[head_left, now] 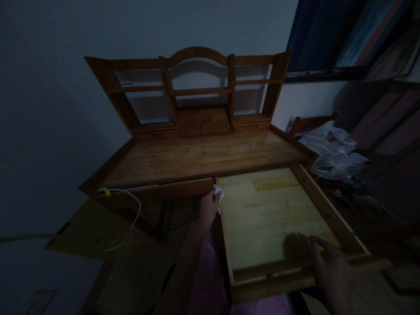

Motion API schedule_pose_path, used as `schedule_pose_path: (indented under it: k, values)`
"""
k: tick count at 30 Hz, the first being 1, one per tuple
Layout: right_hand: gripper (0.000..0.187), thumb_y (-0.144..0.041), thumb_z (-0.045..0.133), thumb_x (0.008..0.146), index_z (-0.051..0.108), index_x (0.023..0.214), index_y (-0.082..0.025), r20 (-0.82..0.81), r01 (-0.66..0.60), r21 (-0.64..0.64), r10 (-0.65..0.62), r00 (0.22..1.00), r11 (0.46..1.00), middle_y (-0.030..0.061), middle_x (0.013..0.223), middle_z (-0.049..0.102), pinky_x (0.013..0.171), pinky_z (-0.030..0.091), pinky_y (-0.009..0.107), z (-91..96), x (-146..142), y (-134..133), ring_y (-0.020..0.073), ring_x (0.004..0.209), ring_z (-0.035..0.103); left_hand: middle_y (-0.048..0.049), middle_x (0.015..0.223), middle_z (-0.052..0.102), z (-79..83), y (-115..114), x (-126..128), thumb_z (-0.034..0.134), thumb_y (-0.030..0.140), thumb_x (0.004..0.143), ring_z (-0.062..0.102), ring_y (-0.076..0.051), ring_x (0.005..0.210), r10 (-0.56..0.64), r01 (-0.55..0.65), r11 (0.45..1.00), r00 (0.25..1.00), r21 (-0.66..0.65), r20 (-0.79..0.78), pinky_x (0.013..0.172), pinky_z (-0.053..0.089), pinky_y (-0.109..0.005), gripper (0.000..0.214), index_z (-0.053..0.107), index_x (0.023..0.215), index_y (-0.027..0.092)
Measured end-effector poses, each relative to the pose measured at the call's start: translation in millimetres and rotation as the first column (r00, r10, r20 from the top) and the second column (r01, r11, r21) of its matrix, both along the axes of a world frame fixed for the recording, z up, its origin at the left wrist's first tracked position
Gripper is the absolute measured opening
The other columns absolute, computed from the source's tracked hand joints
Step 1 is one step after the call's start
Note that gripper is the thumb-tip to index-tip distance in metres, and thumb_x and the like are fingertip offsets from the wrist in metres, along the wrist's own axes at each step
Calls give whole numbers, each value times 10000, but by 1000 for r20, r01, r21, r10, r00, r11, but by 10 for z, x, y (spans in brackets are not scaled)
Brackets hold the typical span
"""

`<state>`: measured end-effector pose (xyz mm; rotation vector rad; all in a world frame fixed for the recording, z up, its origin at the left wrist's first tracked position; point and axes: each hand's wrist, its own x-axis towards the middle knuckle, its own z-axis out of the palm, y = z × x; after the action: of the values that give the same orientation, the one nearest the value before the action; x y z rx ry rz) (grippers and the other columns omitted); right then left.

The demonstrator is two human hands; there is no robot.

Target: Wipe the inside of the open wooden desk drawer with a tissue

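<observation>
A pale wooden drawer (269, 218) is pulled out from the right half of the wooden desk (197, 153). My left hand (208, 209) is closed on a crumpled white cloth (218, 190), perhaps a tissue, and presses it against the rear part of the drawer's left side wall. At the front right corner, my right hand (331, 267) hooks its fingers over the drawer's front panel, with the fingertips inside and the thumb out of sight. Its shadow falls on the drawer bottom, where a few small dark marks show.
A shelf unit (198, 91) stands along the desk's back edge. To the left, a white cable (139, 210) with a yellow tag loops off the desk front above a yellow board (88, 227). Clear plastic bags (337, 153) lie on a chair at the right. The room is dim.
</observation>
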<state>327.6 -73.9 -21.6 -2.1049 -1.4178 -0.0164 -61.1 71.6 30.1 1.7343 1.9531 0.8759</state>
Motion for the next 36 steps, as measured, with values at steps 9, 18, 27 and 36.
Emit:
schedule_pose_path:
  k: [9, 18, 27, 36]
  values:
    - [524, -532, 424, 915, 747, 1099, -163, -13, -9, -4, 9, 1000, 1000, 156, 1089, 736, 749, 482, 421, 36, -15, 6, 358, 964, 666, -148, 1068, 760, 68, 48, 16, 365, 452, 1049, 718, -236, 958, -34, 33, 999, 998, -7, -49, 778, 442, -259, 445, 681, 1213, 185]
    - [531, -565, 412, 931, 749, 1111, -196, 5, 42, -39, -42, 999, 998, 144, 1105, 737, 700, 466, 415, 46, -32, -2, 356, 945, 669, -75, 972, 760, -110, -294, -85, 520, 438, 977, 715, -207, 830, -168, 181, 980, 974, -81, 149, 690, 468, -244, 314, 674, 1131, 211]
    - [538, -568, 400, 939, 742, 1127, -198, 13, 30, -41, -29, 999, 999, 139, 1112, 730, 737, 477, 414, -6, 2, 7, 356, 1003, 661, -1, 818, 674, -21, -665, -56, 623, 373, 905, 645, -163, 722, -223, 250, 946, 964, -205, 145, 644, 416, -240, 162, 572, 948, 226]
    - [544, -550, 409, 924, 751, 1101, -167, 7, 11, -12, -11, 1000, 1000, 160, 1065, 734, 742, 478, 433, 59, -43, 5, 366, 949, 663, 10, 833, 654, -89, -983, -50, 691, 343, 802, 606, -167, 755, -269, 377, 891, 888, -254, 373, 660, 413, -259, 261, 609, 1002, 198]
